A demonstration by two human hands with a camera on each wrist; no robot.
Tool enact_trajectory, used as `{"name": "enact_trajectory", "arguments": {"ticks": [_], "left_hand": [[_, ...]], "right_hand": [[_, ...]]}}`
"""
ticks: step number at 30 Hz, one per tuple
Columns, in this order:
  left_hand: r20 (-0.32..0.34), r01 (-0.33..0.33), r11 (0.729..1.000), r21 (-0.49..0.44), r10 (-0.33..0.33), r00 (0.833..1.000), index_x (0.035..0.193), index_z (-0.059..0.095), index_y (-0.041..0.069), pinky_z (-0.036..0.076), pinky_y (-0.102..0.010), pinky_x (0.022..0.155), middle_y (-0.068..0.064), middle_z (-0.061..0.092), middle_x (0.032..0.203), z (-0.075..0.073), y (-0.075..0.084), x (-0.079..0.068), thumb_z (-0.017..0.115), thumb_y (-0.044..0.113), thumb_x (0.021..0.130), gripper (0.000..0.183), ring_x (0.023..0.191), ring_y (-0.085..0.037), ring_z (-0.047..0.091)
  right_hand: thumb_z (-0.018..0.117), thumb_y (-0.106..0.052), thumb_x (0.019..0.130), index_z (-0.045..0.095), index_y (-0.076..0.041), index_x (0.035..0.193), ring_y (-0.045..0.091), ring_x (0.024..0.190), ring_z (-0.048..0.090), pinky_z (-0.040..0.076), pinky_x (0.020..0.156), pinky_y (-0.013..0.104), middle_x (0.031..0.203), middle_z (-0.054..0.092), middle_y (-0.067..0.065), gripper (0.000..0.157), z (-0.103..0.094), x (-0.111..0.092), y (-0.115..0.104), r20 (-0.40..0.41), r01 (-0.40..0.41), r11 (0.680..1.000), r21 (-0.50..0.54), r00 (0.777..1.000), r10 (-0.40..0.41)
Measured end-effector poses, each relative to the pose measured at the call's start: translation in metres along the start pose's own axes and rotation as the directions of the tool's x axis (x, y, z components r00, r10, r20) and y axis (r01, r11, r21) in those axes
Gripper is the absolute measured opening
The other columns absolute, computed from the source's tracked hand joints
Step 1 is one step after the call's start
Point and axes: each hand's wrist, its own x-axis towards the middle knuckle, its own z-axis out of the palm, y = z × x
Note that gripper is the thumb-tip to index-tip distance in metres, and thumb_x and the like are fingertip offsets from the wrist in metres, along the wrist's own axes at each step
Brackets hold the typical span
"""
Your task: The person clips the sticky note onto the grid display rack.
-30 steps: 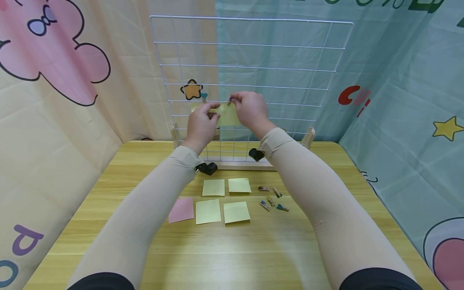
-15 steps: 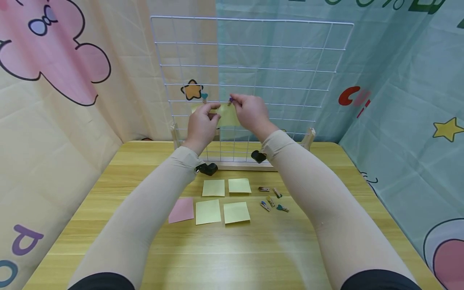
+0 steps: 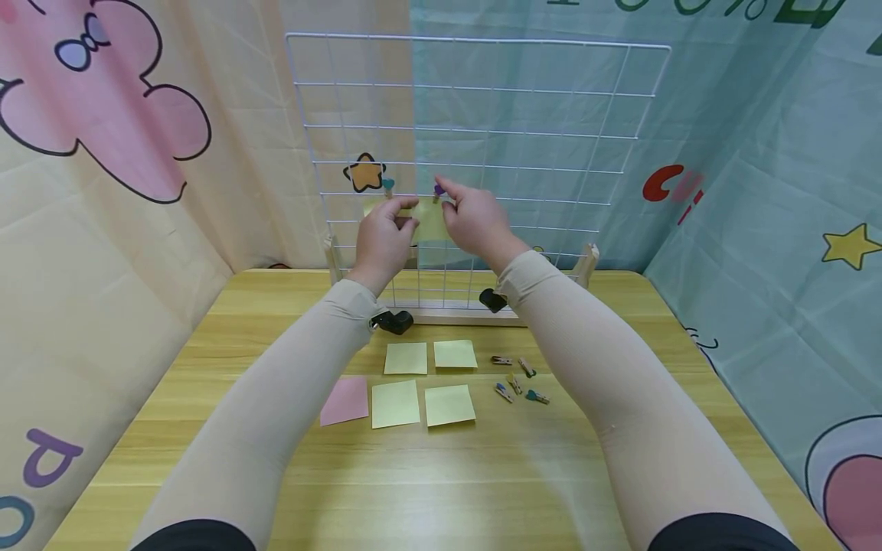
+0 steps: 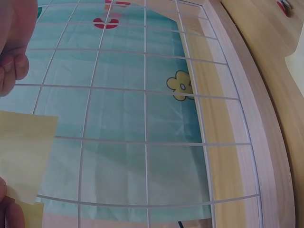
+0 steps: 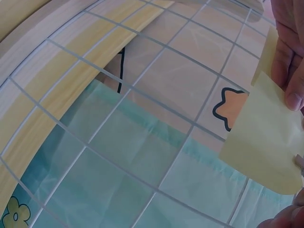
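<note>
A yellow sticky note (image 3: 430, 220) hangs at a wire of the white grid rack (image 3: 530, 164), with a small purple-topped clothespin (image 3: 438, 193) on its upper edge. My left hand (image 3: 383, 239) pinches the note's left side between thumb and fingers. Just right of the clothespin is my right hand (image 3: 480, 220), index finger stretched out and thumb apart from it. Another yellow note, mostly behind my left hand, hangs further left under a teal-topped clothespin (image 3: 388, 186). In the right wrist view the note (image 5: 263, 137) appears close up, with the left fingertips (image 5: 293, 100) on it.
On the wooden table (image 3: 413, 482) lie several yellow sticky notes (image 3: 396, 402) and one pink note (image 3: 345, 399). Several loose clothespins (image 3: 514, 383) lie right of them. The rack stands on a wooden base (image 3: 462, 315) at the table's back, before a printed curtain (image 3: 751, 229).
My right hand has loosened from the purple-topped clothespin, its index finger and thumb spreading apart. The clothespin stays on the note. My left hand has kept its place.
</note>
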Motion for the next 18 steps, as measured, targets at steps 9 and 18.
{"name": "enact_trajectory", "arguments": {"ticks": [9, 18], "left_hand": [[0.005, 0.006, 1.0, -0.001, -0.006, 1.0, 0.137, 0.069, 0.014, 0.062, -0.037, 0.094, -0.007, 0.068, 0.137, -0.0005, 0.0008, -0.0007, 0.066, 0.012, 0.105, 0.032, 0.114, -0.022, 0.073], [0.007, 0.003, 1.0, -0.011, -0.003, 1.0, 0.137, 0.068, 0.014, 0.062, -0.035, 0.094, -0.008, 0.068, 0.136, -0.0005, 0.0008, -0.0012, 0.066, 0.012, 0.105, 0.032, 0.114, -0.022, 0.073]], "right_hand": [[0.049, -0.022, 0.111, 0.039, -0.025, 0.164, 0.015, 0.048, 0.039, 0.036, 0.047, 0.027, 0.057, 0.043, 0.0, 0.054, -0.0008, 0.0002, -0.0006, 0.018, 0.014, 1.0, 0.006, 1.0, -0.014], [0.048, -0.022, 0.111, 0.035, -0.026, 0.166, 0.015, 0.049, 0.04, 0.038, 0.048, 0.027, 0.062, 0.047, 0.002, 0.056, -0.0004, 0.0021, -0.0003, 0.041, 0.006, 1.0, 0.013, 0.999, -0.007]]}}
